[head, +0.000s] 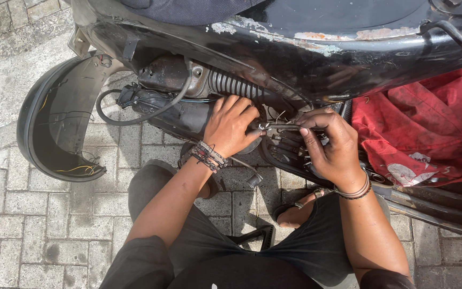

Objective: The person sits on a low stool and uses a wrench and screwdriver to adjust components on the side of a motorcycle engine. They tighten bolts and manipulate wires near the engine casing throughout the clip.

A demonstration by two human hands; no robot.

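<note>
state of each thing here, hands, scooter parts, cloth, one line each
left hand: pressed on the engine side, fingers spread
right hand: pinching a thin metal tool
scooter body: black, paint chipped, side cover off
ribbed hose: attached, exposed
black cable: hanging in a loose loop
rear fender: wires showing inside
red cloth: crumpled, stained

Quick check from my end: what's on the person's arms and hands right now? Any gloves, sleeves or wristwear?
No gloves and no sleeves: both forearms are bare down to the hands. The left hand has a stack of dark braided and beaded bracelets at the wrist. The right hand has a few thin dark bands around its wrist. No rings or watch can be made out.
</note>
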